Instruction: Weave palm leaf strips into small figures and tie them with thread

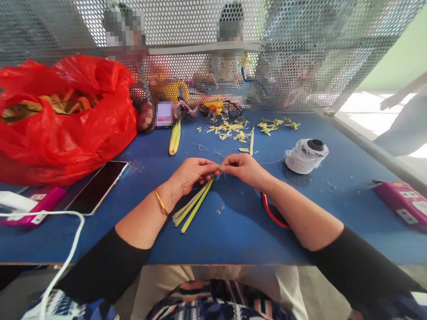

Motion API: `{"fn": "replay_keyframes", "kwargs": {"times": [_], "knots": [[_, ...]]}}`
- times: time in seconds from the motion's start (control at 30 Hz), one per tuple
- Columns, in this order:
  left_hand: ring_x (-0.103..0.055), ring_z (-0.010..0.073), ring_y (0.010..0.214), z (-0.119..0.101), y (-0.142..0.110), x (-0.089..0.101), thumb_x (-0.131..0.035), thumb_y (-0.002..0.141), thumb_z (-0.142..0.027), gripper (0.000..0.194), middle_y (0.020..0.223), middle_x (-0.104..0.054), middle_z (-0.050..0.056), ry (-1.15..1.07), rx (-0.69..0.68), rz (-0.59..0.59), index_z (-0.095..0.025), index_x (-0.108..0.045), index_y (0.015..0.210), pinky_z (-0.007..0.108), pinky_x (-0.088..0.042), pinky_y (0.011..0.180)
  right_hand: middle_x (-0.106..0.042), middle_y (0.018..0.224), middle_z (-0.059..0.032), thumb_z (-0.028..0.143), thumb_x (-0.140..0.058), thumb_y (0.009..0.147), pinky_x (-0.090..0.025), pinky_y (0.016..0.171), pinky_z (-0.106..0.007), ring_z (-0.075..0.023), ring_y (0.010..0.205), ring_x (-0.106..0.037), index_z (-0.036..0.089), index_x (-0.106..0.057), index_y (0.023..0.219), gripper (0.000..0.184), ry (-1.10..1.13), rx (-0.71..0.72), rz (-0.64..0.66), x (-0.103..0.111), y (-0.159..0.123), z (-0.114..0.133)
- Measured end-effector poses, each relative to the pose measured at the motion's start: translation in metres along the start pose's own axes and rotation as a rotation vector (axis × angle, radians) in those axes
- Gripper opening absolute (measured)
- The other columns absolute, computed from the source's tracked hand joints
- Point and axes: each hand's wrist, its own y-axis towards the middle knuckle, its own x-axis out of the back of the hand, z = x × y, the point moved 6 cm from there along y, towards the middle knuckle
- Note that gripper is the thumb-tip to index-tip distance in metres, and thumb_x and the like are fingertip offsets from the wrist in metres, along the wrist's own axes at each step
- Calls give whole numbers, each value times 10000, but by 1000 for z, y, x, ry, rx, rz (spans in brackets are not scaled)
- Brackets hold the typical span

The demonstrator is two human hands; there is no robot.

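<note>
Both hands meet mid-tbl, fingertips touching or v. nearly so. Left hand (pixel 196 174), w/ a gold bangle (pixel 161 201) at the wrist, has thumb & fingers closed on the upper end of a few pale-green strips (pixel 194 206); their loose ends fan out toward the near left, over the blue tabletop (pixel 225 245). Right hand (pixel 243 169) pinches narrow, thumb agst. finger; too small to tell what's btwn them. Thin thread (pixel 271 162) runs from right hand's side to the white spool (pixel 306 157), standing to the right. Red loop (pixel 273 214) shows partly under the right forearm. Far side, approx. ctr.: pale scraps (pixel 229 128) scattered, w/ a thicker stalk (pixel 174 139) left of them, nr. the mesh panel (pixel 191 18). Left: big red plastic bag (pixel 73 148) w/ dried-looking strips inside, dark-screened phone (pixel 98 187) just nearer, then a white cable (pixel 45 302) looping down the near left. Far-right edge of tbl, toward the near side: magenta box (pixel 390 196), w/ white patches.
</note>
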Motion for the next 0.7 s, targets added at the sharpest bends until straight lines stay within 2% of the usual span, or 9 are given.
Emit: {"fn": "replay_keyframes", "kwargs": {"times": [0.13,0.3,0.43,0.57,0.7], "knots": [[-462,51,480,1,0,0,-809,602,-240,167,661,-696,40,-29,21,-36,-130,-701,668,195,-250,431,-434,502,74,388,-654,679,-235,514,-251,-83,517,-331,170,-649,644,221,31,-51,-22,4,0,2],[-471,51,462,0,0,4,-800,583,-176,143,604,-663,16,-12,6,-121,-133,-691,666,190,-251,422,-528,549,48,331,-623,659,-281,535,-247,-89,544,-398,169,-656,643,167,64,-43,51,0,-3,8],[-469,58,461,-1,0,4,-817,567,-202,180,556,-618,-6,38,-32,-140,-144,-674,658,190,-253,415,-539,554,49,351,-631,665,-290,546,-250,-90,548,-411,177,-656,638,178,78,1,80,-4,-4,9],[-453,54,464,-2,-1,2,-805,590,-257,186,602,-645,1,103,-57,-126,-151,-670,661,194,-254,419,-539,552,50,353,-642,676,-319,563,-250,-93,559,-433,185,-641,620,176,115,33,2,0,-3,11],[-457,52,468,-1,-2,-1,-777,619,-273,169,659,-679,11,131,-53,-74,-153,-682,690,199,-250,433,-600,579,24,312,-663,643,-390,579,-245,-103,576,-521,184,-629,626,133,326,-79,-71,2,-3,6]]}}
